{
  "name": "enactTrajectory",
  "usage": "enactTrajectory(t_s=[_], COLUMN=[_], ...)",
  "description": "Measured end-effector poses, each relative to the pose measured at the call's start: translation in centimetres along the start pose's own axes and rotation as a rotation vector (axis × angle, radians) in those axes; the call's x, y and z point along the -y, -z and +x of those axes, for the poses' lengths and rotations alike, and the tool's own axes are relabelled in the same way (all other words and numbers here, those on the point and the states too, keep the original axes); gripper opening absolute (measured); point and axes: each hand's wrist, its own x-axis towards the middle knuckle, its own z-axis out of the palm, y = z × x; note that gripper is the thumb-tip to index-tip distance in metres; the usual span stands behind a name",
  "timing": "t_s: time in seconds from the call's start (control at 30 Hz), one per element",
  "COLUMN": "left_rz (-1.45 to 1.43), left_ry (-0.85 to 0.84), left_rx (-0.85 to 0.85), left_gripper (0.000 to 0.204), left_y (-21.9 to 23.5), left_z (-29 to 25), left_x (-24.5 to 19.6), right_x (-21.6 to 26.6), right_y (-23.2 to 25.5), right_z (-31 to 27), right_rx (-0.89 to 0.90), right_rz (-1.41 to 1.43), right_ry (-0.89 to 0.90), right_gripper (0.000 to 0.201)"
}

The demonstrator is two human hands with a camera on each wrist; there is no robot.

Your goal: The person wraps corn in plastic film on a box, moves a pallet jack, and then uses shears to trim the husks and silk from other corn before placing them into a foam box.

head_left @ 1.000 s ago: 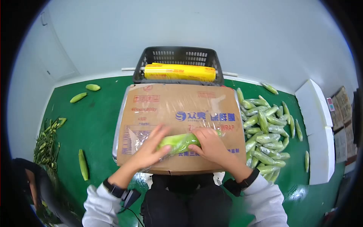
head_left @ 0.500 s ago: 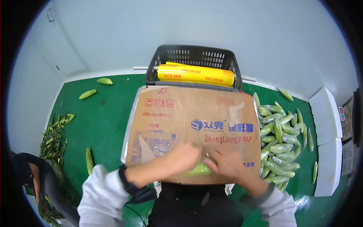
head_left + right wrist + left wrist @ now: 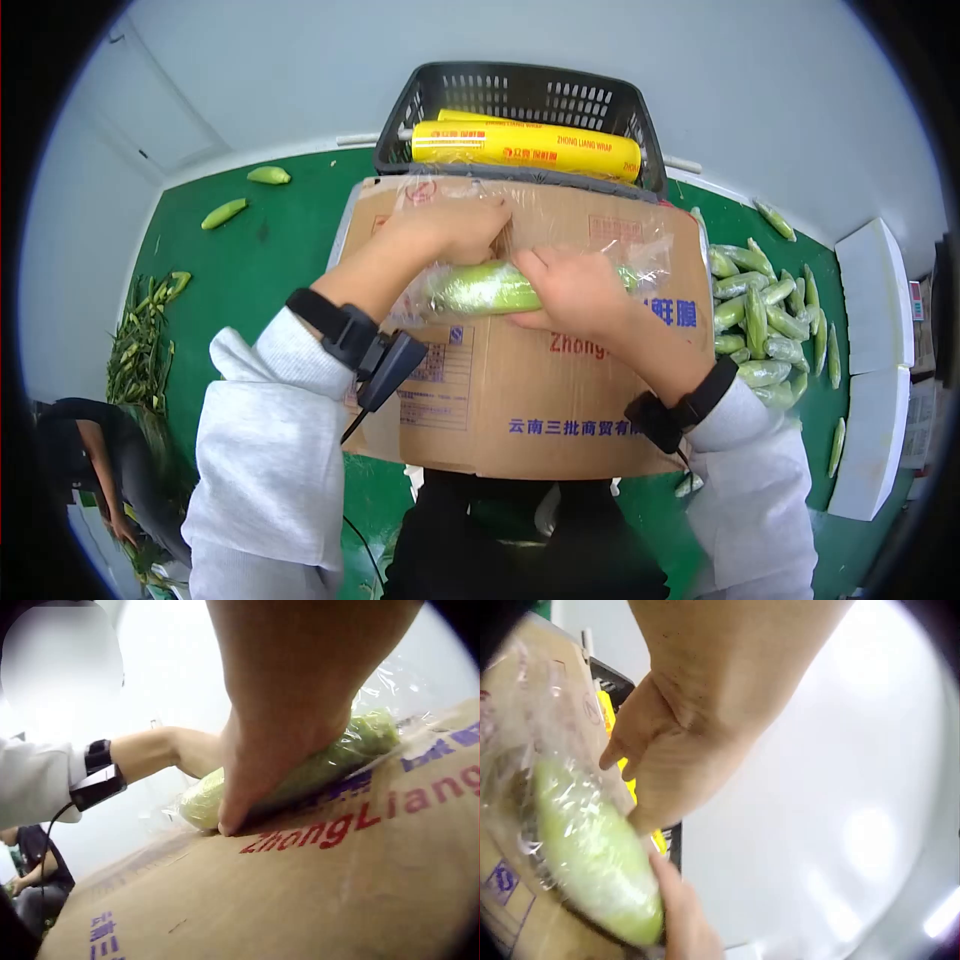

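Note:
A green ear of corn [image 3: 485, 290] in its husk lies across the cardboard box [image 3: 560, 400], under shiny plastic film [image 3: 650, 262]. My right hand [image 3: 580, 290] grips the ear's right part from above, thumb along the near side. Beyond the ear, my left hand [image 3: 465, 225] is over the film at the box's far half. Its fingers are bent and largely hidden in the head view; I cannot tell whether they pinch the film. In the left wrist view the wrapped corn [image 3: 600, 855] lies beside that hand [image 3: 675, 757], film bunched at one end.
Behind the box, a black basket [image 3: 645, 100] bears yellow wrap rolls [image 3: 525, 148]. Wrapped ears [image 3: 765, 300] pile up on the green floor at right, near white foam blocks [image 3: 875, 300]. At left are loose ears [image 3: 225, 213], husk scraps [image 3: 140, 340] and another person [image 3: 90, 440].
From the box's near edge the corn has moved away to its far half, with my right hand on it. My left hand has come off the ear and reached beyond it.

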Motion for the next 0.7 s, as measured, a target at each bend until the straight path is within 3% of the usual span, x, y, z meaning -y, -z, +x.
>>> enactTrajectory(t_s=[0.1, 0.23, 0.3, 0.37, 0.4, 0.43, 0.5, 0.53, 0.57, 0.6, 0.63, 0.67, 0.7], left_rz=[0.134, 0.116, 0.114, -0.146, -0.214, -0.289, -0.379, -0.524, -0.670, -0.938, -1.205, -1.581, -1.782], left_ry=[-0.045, -0.020, -0.060, -0.225, -0.302, -0.385, -0.631, -0.679, -0.711, -0.854, -0.995, -1.223, -1.072], left_rx=[-0.116, -0.116, -0.143, -0.586, -0.818, -1.038, -1.003, -1.087, -1.182, -1.099, -1.007, -0.655, -0.614], left_gripper=[0.078, 0.078, 0.074, 0.069, 0.063, 0.057, 0.049, 0.053, 0.056, 0.056, 0.056, 0.052, 0.041], left_y=[-2.3, -2.1, -1.8, -5.3, -6.1, -7.3, -8.7, -8.4, -8.1, -7.3, -6.5, -5.2, -4.7], left_z=[0.2, -0.6, -1.6, -1.6, -3.2, -5.1, -7.6, -7.7, -7.7, -7.9, -8.0, -8.0, -9.1], left_x=[0.1, -0.5, -0.5, 0.9, -1.0, -3.7, -9.4, -10.8, -11.7, -12.2, -12.7, -12.7, -13.5], right_x=[2.9, 7.4, 9.1, 7.9, 7.0, 6.8, 8.1, 8.0, 8.4, 8.6, 9.2, 9.6, 9.7], right_y=[1.1, 4.6, 5.9, 6.0, 6.0, 6.4, 7.2, 8.3, 9.0, 7.9, 6.4, 5.2, 4.8], right_z=[-3.4, -11.9, -16.3, -21.2, -22.1, -21.8, -20.5, -18.6, -16.7, -15.3, -12.6, -11.0, -11.2], right_rx=[-0.028, 0.311, 0.615, 0.478, 0.394, 0.311, 0.090, 0.211, 0.397, 0.491, 0.633, 0.730, 0.710], right_rz=[0.058, 0.350, 0.479, 0.662, 0.751, 1.052, 1.669, 1.809, 1.900, 2.261, 2.644, 2.969, 2.949], right_ry=[0.077, 0.169, 0.032, -0.276, -0.420, -0.643, -1.123, -1.106, -0.920, -0.643, -0.236, 0.268, 0.140], right_gripper=[0.055, 0.048, 0.054, 0.057, 0.058, 0.058, 0.059, 0.058, 0.063, 0.075, 0.079, 0.083, 0.085])
